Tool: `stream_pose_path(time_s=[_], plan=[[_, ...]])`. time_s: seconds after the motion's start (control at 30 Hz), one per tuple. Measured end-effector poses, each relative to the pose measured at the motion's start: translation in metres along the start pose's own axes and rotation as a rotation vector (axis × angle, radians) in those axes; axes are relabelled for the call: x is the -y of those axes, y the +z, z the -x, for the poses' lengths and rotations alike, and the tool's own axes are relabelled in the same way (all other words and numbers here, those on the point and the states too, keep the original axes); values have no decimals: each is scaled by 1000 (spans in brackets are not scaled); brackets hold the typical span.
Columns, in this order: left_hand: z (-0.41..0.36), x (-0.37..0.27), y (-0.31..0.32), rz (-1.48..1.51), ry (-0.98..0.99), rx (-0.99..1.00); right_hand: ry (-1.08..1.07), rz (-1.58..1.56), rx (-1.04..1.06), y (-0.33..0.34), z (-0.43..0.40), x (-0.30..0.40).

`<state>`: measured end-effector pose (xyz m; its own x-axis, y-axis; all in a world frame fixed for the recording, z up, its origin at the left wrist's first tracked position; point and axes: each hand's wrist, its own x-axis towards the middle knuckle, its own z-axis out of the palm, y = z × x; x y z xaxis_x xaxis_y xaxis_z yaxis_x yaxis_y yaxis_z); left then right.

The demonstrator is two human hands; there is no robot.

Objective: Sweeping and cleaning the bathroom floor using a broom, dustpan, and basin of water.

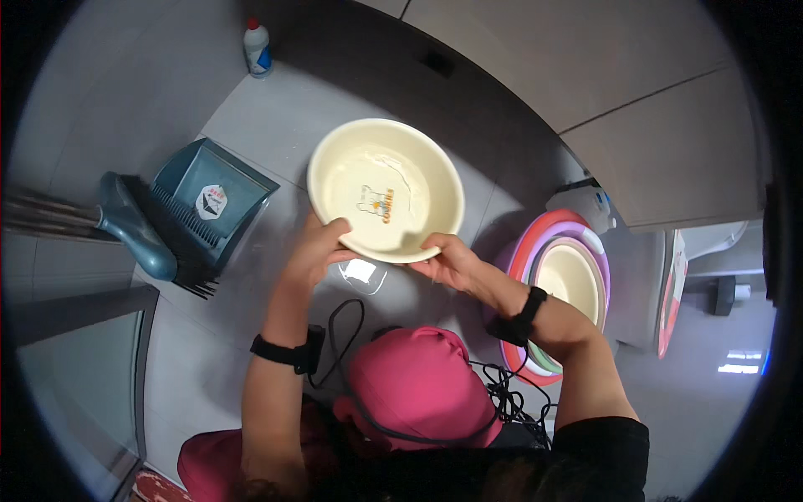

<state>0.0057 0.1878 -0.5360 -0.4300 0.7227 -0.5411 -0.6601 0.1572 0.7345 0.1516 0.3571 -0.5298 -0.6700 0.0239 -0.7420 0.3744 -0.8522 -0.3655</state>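
Note:
A round cream-coloured plastic basin (420, 188) is held up over the tiled floor, its inside tilted towards me. A printed cartoon figure and lettering mark its bottom, and wet streaks or a little water glisten there. My left hand (317, 248) grips the near left rim, thumb over the edge and fingers beneath. At the near right rim my right hand (453, 260) pinches the edge the same way. The undersides of both grips are partly hidden by the basin. Below it a shiny wet patch (364, 276) lies on the floor.
Left are a blue-green dustpan (244, 182) and a broom (141, 232). A red-capped bottle (257, 53) stands by the wall. Nested basins (519, 251) and a whitish plastic jug (586, 204) sit at right, near a toilet (637, 288). Black cables (511, 398) trail beside my pink-clothed leg.

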Motion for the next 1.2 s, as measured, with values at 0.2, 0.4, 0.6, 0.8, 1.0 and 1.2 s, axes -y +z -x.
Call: stream_pose_path(time_s=[0.2, 0.4, 0.6, 0.8, 1.0, 1.2], plan=[[-7, -1, 20, 12, -47, -70, -104, -249, -287, -36, 29, 20], [-2, 9, 2, -3, -29, -197, -206, 210, -318, -32, -23, 110], [-3, 6, -2, 84, -16, -241, -613, 79, -53, -45, -66, 180], [-7, 12, -8, 99, -25, -271, -613, 1, -458, -47, -34, 159], [-17, 16, -3, 81, -49, -236, -453, 3, -501, -65, 16, 119], [-14, 17, -3, 70, -67, -239, -456, 1, -550, -57, 17, 112]])
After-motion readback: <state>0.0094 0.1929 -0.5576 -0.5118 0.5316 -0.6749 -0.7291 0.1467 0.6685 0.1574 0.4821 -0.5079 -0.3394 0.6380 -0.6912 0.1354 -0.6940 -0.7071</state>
